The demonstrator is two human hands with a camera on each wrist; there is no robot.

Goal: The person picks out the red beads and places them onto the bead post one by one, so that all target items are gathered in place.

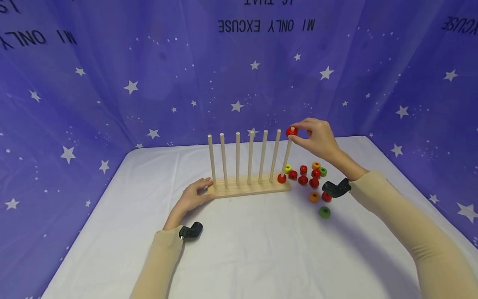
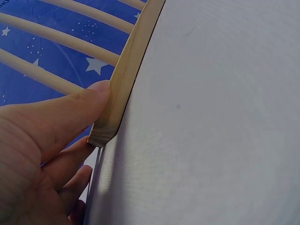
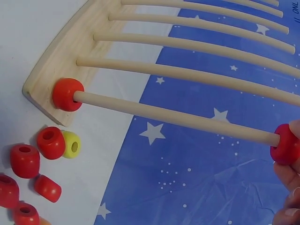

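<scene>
Beads – two red, round – ring one of seven wood sticks, mid-right; right hand pinches the top one, left hand, thumb spread, grips the base.

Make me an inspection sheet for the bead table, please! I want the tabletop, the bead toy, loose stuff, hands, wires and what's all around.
Surface: white cloth-covered table, slightly wrinkled.
Job's things: pale wooden rectangular base with seven upright round wooden pegs; round red lower bead at the foot of the rightmost peg, round red upper bead around its tip.
Clutter: loose round beads, red, orange, green and yellow, scattered near the base's right end.
Hands: left hand holds the base's left end; right hand pinches the upper bead.
Cables: nothing seen.
Surroundings: blue-purple hanging sheet with white stars and black lettering.
</scene>
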